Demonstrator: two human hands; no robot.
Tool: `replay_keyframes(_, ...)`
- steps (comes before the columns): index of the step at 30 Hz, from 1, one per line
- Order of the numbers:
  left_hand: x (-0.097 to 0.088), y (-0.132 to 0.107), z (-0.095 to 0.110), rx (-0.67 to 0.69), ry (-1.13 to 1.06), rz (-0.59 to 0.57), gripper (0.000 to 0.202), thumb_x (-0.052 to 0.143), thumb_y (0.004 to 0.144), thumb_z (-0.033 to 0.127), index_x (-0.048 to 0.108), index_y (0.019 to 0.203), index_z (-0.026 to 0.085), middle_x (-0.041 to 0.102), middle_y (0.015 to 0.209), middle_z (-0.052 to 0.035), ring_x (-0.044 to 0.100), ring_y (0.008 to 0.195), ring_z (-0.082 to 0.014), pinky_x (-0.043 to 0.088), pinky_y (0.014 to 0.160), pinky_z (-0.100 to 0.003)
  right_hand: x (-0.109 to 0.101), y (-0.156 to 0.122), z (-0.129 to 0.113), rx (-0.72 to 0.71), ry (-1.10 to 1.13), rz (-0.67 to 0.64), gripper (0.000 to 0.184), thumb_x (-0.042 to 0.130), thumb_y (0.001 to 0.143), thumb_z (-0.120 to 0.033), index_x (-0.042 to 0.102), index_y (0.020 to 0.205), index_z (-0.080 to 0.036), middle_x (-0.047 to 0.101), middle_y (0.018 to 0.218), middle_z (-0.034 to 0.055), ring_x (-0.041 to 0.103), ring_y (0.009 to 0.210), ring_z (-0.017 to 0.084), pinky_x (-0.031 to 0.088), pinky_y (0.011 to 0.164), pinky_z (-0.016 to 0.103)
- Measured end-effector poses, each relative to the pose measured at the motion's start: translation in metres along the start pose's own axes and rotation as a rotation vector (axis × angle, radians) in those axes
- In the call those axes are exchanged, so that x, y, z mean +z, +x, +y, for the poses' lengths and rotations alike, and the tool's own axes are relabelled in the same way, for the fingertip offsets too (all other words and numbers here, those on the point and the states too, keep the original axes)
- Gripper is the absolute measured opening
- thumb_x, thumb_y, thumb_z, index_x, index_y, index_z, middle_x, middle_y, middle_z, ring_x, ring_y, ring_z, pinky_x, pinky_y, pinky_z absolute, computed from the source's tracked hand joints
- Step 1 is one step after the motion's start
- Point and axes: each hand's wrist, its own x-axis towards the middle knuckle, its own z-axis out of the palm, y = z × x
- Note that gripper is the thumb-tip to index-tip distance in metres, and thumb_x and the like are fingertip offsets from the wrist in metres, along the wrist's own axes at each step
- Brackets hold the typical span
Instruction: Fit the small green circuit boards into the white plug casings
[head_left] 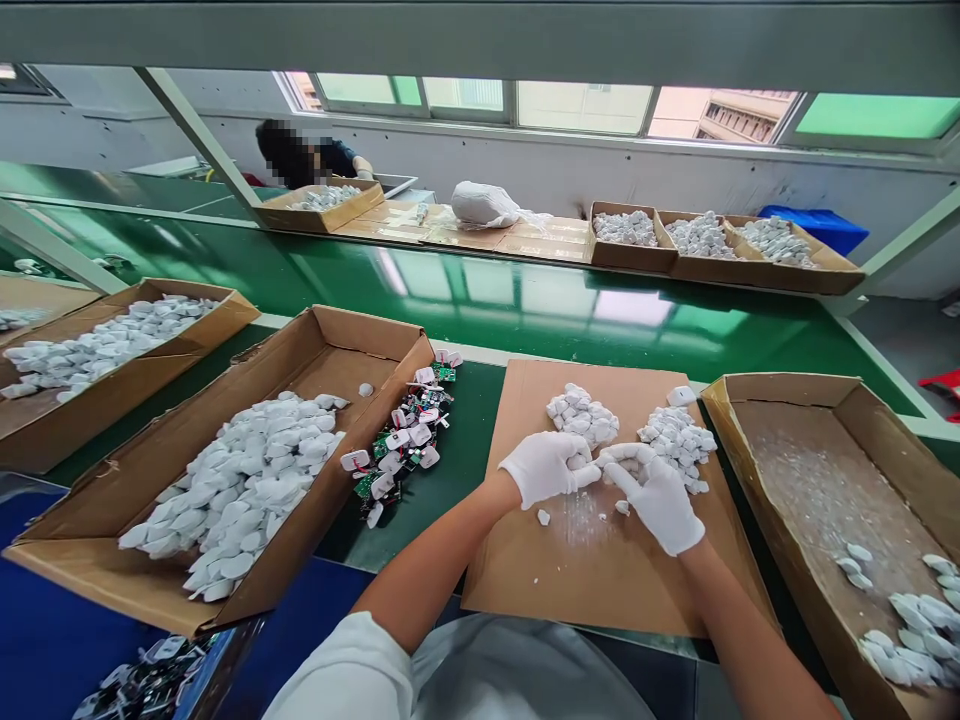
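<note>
My left hand and my right hand, both in white gloves, meet by the fingertips above a flat cardboard sheet. The left fingers are closed in a pinch, and the right thumb and fingers are bent in toward them. White gloves against white pieces hide what lies between them. Just beyond the left hand is a heap of small white pieces. A second heap of white pieces lies beyond the right hand. White crumbs and a loose white piece are scattered on the cardboard below.
A cardboard tray of white pieces stands left; small green circuit boards with wires lie beside it. Another cardboard tray with some white pieces stands right. Beyond runs a green conveyor belt. A person sits behind it.
</note>
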Motion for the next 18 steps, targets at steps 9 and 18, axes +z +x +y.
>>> replay_keyframes(9,0.003,-0.006,0.001,0.154,0.319,0.024,0.045,0.07,0.067,0.044,0.065,0.108,0.026,0.068,0.096,-0.007,0.061,0.09,-0.0282,0.046,0.07,-0.033,-0.032,0.003,-0.001,0.086,0.141,-0.017,0.053,0.06,0.079,-0.05,0.059,0.122,-0.02,0.056,0.062,-0.0016,0.049,0.052,0.011,0.041,0.044,0.023)
replay_keyframes(18,-0.059,-0.031,-0.03,-0.18,0.482,0.367,0.028,0.054,0.082,0.032,0.066,0.105,0.021,0.067,0.103,-0.0102,0.056,0.101,-0.0282,0.043,0.085,-0.037,-0.032,0.007,0.011,0.011,-0.283,0.014,0.047,0.066,0.068,-0.051,0.07,0.103,-0.019,0.064,0.054,-0.0006,0.06,0.054,0.016,0.047,0.05,0.025)
